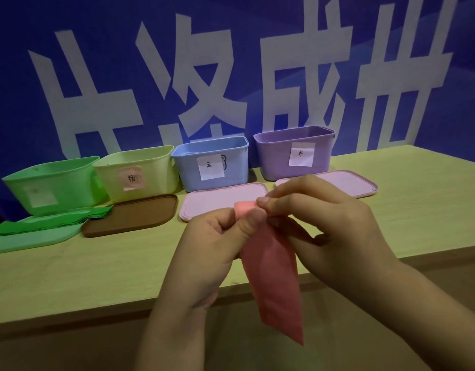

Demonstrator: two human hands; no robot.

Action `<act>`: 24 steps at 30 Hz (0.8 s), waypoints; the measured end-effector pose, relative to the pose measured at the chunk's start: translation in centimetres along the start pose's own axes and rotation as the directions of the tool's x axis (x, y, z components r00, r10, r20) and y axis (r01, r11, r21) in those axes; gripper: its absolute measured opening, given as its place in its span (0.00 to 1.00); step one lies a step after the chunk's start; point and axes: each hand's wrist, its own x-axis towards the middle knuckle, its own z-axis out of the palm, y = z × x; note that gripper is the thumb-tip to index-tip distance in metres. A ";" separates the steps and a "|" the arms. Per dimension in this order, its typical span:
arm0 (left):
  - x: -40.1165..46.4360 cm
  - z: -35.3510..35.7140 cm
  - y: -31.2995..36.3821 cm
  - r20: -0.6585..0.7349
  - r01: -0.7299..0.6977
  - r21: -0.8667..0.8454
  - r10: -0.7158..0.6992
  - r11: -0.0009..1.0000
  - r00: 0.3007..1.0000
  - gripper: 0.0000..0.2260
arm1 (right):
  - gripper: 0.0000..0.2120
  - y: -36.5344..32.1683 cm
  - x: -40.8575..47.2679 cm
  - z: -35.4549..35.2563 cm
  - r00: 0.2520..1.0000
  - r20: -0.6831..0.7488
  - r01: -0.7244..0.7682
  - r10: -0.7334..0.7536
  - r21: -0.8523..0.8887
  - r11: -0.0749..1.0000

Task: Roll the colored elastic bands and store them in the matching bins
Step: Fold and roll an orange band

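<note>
Behind the pale wooden bench a blue wall with large white characters backs four open plastic bins in a row: green, pale yellow, light blue, purple. Green elastic bands lie in front of the green bin. Right of them, nearer the camera than the light blue bin, the left hand and right hand each keep a pinching grip on the folded top of a flat pink elastic band, which hangs past the bench's near edge.

Four bins and four lids line the frame's middle, barring the far table. Bare tabletop at lower left and far right permits passage.
</note>
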 end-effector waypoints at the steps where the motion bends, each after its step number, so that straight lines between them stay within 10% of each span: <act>1: -0.1 0.1 0.1 -0.001 0.015 -0.026 -0.015 1.000 1.000 0.15 | 0.13 0.2 0.0 -0.1 0.999 0.030 -0.013 0.011 0.052 0.999; 8: -0.2 -0.7 0.3 0.042 -0.008 0.018 0.007 1.000 0.999 0.16 | 0.15 0.1 0.7 -1.5 0.865 0.378 -0.480 0.331 0.428 0.765; 24: 0.3 -0.2 0.0 0.020 0.039 0.027 -0.040 0.999 0.999 0.12 | 0.13 0.6 1.5 -1.9 0.965 0.164 -0.242 0.205 0.253 0.937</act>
